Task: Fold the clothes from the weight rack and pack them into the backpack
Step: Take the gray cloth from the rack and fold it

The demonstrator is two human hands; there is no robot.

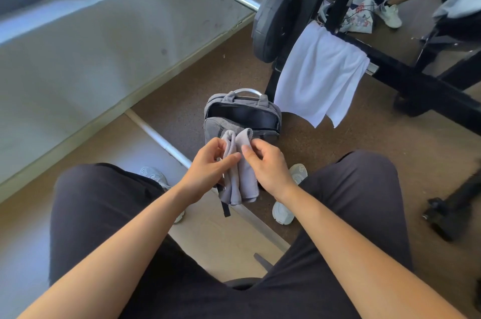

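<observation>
Head view, looking down between the knees of a seated person in black trousers [359,214].

Left hand [208,167]: fingers curled behind the left edge of a grey cloth [242,186], thumb laid across its front, so the cloth is pinched.

Right hand [268,165]: thumb pressed on the front of the cloth near its middle, fingers curled round its upper right corner; this hand also grips the cloth.

The grey cloth is folded lengthwise into 2 side-by-side lobes and hangs upright between the 2 hands, its top rounded, its lower edge free. It is held just above and in front of the backpack [214,127].

The backpack is grey and stands on the brown floor with its main compartment unzipped and gaping, the dark lining showing; the cloth covers part of its front.

A white garment [320,74] is draped over a low black bar of the rack [416,81], just right of the backpack. A black plate [273,19] sits on a steel bar behind it.
</observation>
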